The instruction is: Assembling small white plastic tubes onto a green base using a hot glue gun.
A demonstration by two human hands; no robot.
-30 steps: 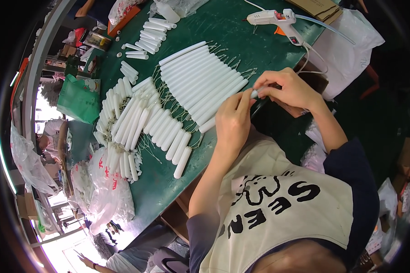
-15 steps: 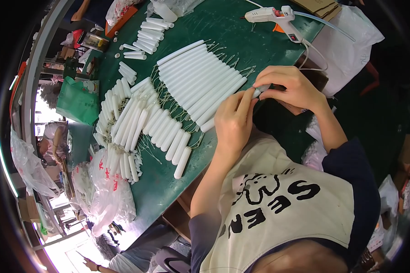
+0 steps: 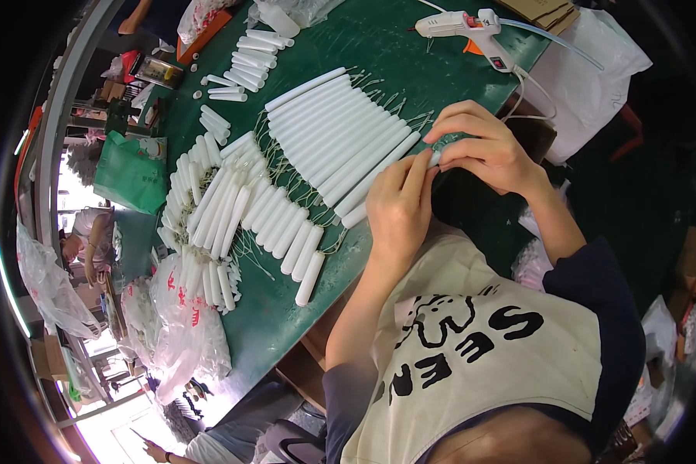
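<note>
At the table's near edge, my left hand (image 3: 398,203) is closed around a slim white tube (image 3: 354,217), one end of which sticks out past its palm side. My right hand (image 3: 491,147) pinches the other end between thumb and fingers, and its fingertips hide most of that end. Beside my left hand lies a row of similar white tubes (image 3: 336,131), side by side, with thin wires trailing from their ends. Farther left, more white tubes (image 3: 220,205) are heaped loosely among tangled wires.
A white glue gun (image 3: 460,27) with its cable lies at the far right of the green table (image 3: 317,35). Short white tubes (image 3: 251,62) stand at the back. Clear plastic bags (image 3: 182,325) and a green bag (image 3: 131,170) are on the left. Other people are nearby.
My right hand's fingers have shifted slightly and curled, the index finger lifting off the tube's end. My left hand keeps its hold, almost still.
</note>
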